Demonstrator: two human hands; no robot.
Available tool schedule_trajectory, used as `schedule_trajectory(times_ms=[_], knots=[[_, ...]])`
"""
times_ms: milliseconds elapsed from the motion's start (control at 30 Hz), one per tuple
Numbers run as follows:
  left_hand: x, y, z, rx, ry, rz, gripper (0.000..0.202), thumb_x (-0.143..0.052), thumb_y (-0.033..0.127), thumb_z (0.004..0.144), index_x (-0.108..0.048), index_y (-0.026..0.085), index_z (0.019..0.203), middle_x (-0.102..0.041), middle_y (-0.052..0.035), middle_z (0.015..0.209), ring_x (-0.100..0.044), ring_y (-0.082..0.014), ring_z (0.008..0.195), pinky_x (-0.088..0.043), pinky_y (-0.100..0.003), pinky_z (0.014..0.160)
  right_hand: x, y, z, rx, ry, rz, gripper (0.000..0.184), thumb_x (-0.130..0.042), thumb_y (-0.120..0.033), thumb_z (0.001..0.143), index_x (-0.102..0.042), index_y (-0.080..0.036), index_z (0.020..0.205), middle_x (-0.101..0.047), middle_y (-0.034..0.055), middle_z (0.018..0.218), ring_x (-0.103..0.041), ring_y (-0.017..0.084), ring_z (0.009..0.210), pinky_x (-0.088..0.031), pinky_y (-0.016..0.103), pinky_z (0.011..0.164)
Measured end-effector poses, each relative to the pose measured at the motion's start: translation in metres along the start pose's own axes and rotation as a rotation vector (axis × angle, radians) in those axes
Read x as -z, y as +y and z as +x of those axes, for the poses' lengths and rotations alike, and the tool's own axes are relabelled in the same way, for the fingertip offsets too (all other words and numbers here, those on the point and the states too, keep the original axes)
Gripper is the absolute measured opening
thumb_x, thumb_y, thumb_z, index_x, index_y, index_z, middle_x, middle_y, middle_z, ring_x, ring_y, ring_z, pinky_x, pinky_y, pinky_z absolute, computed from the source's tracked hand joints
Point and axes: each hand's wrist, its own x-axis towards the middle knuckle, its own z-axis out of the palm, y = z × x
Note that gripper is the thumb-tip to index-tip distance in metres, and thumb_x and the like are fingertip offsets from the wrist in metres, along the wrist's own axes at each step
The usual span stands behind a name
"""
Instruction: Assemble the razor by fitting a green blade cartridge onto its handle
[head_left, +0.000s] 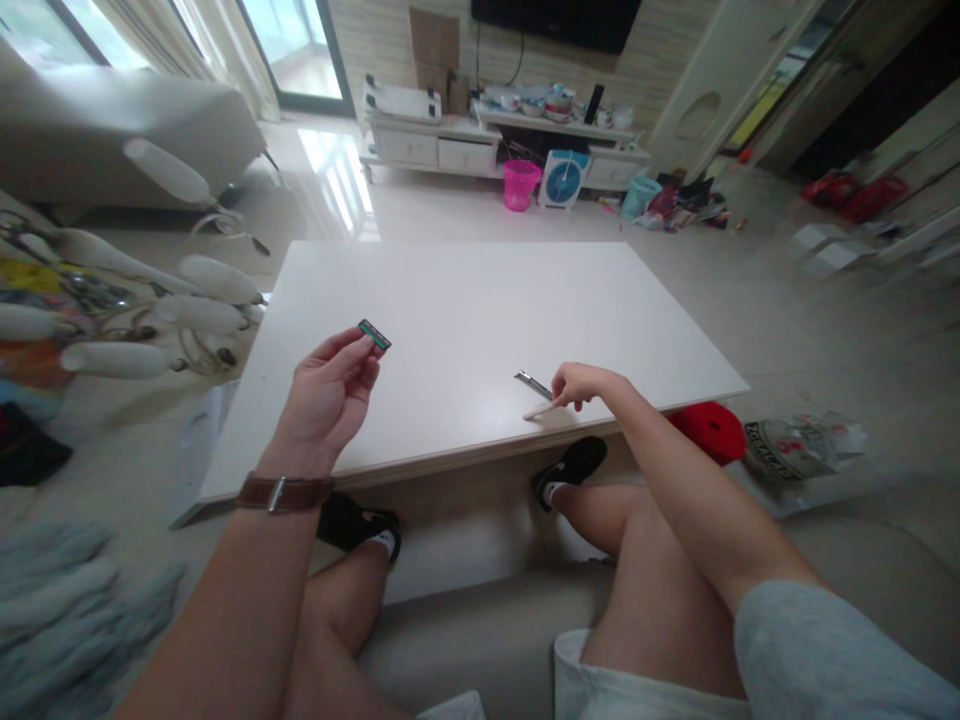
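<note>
Room was a tiled living space; a grey sofa [112, 130] stood at far left, a low white media unit [480, 145] along the back wall under a dark screen [559, 20]. Nearer, the white counter [465, 300] filled the middle of the view, its surface bare except at the near edge. On the floor beyond it sat a pink basket [520, 184], a small blue-faced fan [564, 180] and a teal basket [639, 196]; a red round object [712, 430] and a printed bag [802, 447] lay at right, the bag's lettering too blurred to read. Left hand [330, 400], brown strap at the wrist, was raised over the counter's near left part, thumb and fingertips pinching a small green card [374, 334] held clear of the surface; no writing on it could be made out. Right hand [581, 385] rested at the near edge, fingers curled down onto a pale slim stick [541, 410], with a small metal-and-dark piece [533, 383] lying just beside the fingertips, contact unclear.
</note>
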Motion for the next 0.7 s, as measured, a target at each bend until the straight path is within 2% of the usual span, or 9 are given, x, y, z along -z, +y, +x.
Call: schedule_trajectory(times_ms=[233, 467, 700], knots=[[0.001, 0.002, 0.0, -0.004, 0.003, 0.003, 0.019, -0.07, -0.001, 0.078, -0.073, 0.017, 0.074, -0.073, -0.0018, 0.077, -0.067, -0.0066, 0.068, -0.053, -0.007, 0.056, 0.009, 0.024, -0.004, -0.076, 0.039, 0.017, 0.027, -0.08, -0.036, 0.074, -0.073, -0.014, 0.087, -0.076, 0.01, 0.089, -0.071, 0.016, 0.065, -0.041, 0.021, 0.05], [0.002, 0.002, 0.0, -0.008, -0.004, -0.006, 0.018, -0.07, -0.001, 0.078, -0.073, 0.017, 0.074, -0.072, -0.0019, 0.077, -0.067, -0.0066, 0.068, -0.053, -0.007, 0.055, 0.015, 0.028, -0.012, -0.146, 0.089, 0.009, 0.014, -0.074, -0.023, 0.078, -0.074, -0.013, 0.088, -0.076, 0.0101, 0.09, -0.071, 0.016, 0.064, -0.042, 0.022, 0.051], [0.002, 0.002, 0.0, -0.007, 0.0, -0.007, 0.017, -0.073, 0.0, 0.076, -0.072, 0.017, 0.074, -0.072, -0.002, 0.078, -0.067, -0.007, 0.068, -0.053, -0.008, 0.055, 0.017, 0.029, -0.017, -0.171, 0.079, 0.015, 0.02, -0.078, -0.028, 0.075, -0.074, -0.013, 0.088, -0.076, 0.0103, 0.09, -0.071, 0.017, 0.066, -0.043, 0.023, 0.052]])
